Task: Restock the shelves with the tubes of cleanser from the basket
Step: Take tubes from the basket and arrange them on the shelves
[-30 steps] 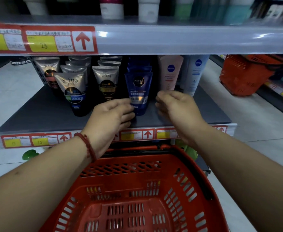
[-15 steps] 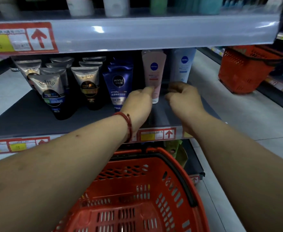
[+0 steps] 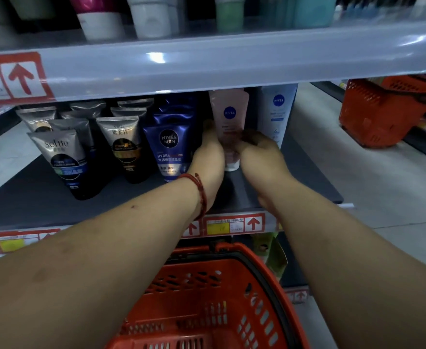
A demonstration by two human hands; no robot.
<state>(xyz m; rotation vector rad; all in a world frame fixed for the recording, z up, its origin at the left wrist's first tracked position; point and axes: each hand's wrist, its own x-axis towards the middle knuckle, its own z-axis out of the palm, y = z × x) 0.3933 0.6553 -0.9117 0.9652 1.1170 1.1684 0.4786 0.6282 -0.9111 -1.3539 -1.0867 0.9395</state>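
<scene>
The dark shelf [image 3: 30, 207] is being filled along its back with standing rows of tubes, while its front strip is being left bare. Headroom is being limited by the upper shelf rail [image 3: 232, 64] just above the tube tops. No tubes are being shown in the visible part of the red basket [image 3: 264, 278] below, so the restocking is being judged nearly finished. The pink tube [image 3: 229, 114] is being stood cap-down in the narrow gap between the blue tube [image 3: 169, 147] and the white tube [image 3: 277, 109]. It is being steadied from both sides: the left hand [image 3: 210, 157] is being laid flat against its left side, and the right hand [image 3: 259, 157] is being curled round its lower right edge.
</scene>
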